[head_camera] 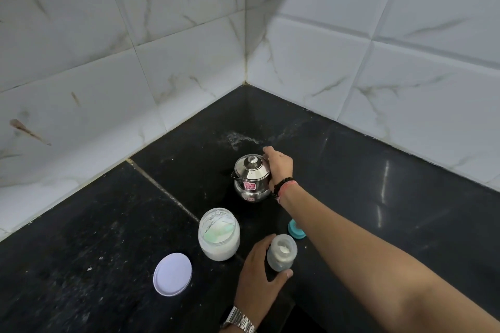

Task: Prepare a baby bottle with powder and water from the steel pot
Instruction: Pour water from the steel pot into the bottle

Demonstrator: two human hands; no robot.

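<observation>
Holding: left hand (258, 276) is curled round the baby bottle (281, 253), thumb on the near side, fingers (263, 242) on the far side, clamped on it.
Reaching: right hand (280, 167) is at the right side of the steel pot (251, 180), fingers bent against its lid (252, 164); whether they grip the pot cannot be told.
Bottle: open at the top, upright on the black table (378, 184), a little white powder showing inside.
Pot: stands near the tiled corner, lid on, knob on top, spout to the left.
Writing: a pink sticker (249, 186) on the pot's belly and a smaller label under it; neither can be read.
Jar: clear powder jar (219, 235), open, just left of the bottle, white powder inside with something pale green in it.
Jar lid: white lid (172, 274) lies flat on the table, left of the jar and apart from it.
Teal ring: teal cap (295, 228) on the table behind the bottle, partly hidden by the right forearm.
Wrists: metal watch (240, 320) on the left, black beads (284, 184) on the right.
</observation>
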